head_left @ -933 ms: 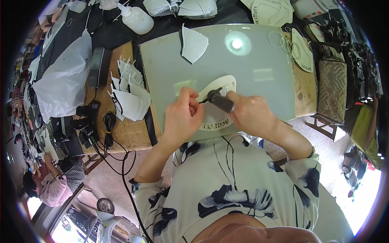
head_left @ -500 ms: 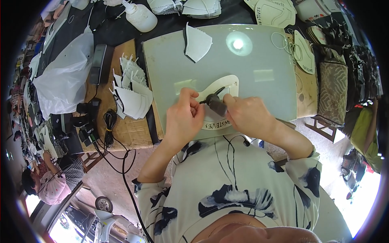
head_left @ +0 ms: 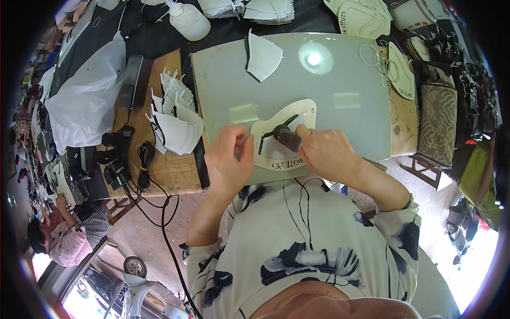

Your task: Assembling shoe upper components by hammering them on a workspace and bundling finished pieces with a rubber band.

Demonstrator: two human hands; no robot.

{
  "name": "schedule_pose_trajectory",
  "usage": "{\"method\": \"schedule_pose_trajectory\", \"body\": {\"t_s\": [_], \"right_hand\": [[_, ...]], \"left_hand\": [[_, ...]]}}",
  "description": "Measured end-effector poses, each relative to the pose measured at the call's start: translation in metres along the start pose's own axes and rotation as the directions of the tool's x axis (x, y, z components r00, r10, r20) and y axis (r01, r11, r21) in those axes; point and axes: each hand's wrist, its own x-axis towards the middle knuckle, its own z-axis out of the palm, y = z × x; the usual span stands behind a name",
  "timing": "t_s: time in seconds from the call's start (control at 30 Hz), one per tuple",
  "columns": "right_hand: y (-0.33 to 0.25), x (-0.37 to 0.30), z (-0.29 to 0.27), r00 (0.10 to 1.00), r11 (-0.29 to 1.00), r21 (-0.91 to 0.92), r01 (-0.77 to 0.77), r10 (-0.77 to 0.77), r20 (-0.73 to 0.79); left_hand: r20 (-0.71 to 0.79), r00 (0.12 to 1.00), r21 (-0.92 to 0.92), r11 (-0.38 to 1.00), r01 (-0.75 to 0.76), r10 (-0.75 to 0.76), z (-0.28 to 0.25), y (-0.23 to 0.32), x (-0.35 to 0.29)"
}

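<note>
A cream template (head_left: 281, 164) shaped with a broad curve lies on the grey-green board in front of me. On it is a pale cut piece with a black strip (head_left: 263, 143) along its edge. My right hand (head_left: 328, 154) is closed round what looks like a small dark hammer (head_left: 287, 138), whose head hangs over the piece and hides part of it. To the left of the template, my left hand (head_left: 229, 159) is raised with thumb and fingers apart, holding nothing. Farther back on the board lies one white black-edged piece (head_left: 264, 56).
The smooth board (head_left: 223, 80) covers the table's middle. Stacked black-edged pieces (head_left: 175, 127) lie left of it, beside a power adapter (head_left: 133, 82) and coiled cable (head_left: 145, 159). A white bottle (head_left: 188, 22) stands behind. Templates (head_left: 401, 72) and a patterned bag (head_left: 436, 125) are at right.
My left hand has drawn back left, off the black strip, and its fingers have parted. The strip's left end now shows. My right hand stays nearly in place with the hammer.
</note>
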Motion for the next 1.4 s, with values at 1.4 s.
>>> {"method": "schedule_pose_trajectory", "body": {"t_s": [1.4], "right_hand": [[0.036,-0.009,-0.012,0.973,0.995,0.055,-0.085,0.095,-0.212]], "left_hand": [[0.167,0.928,0.1,0.931,-0.351,0.332,0.025,0.015,0.043]]}}
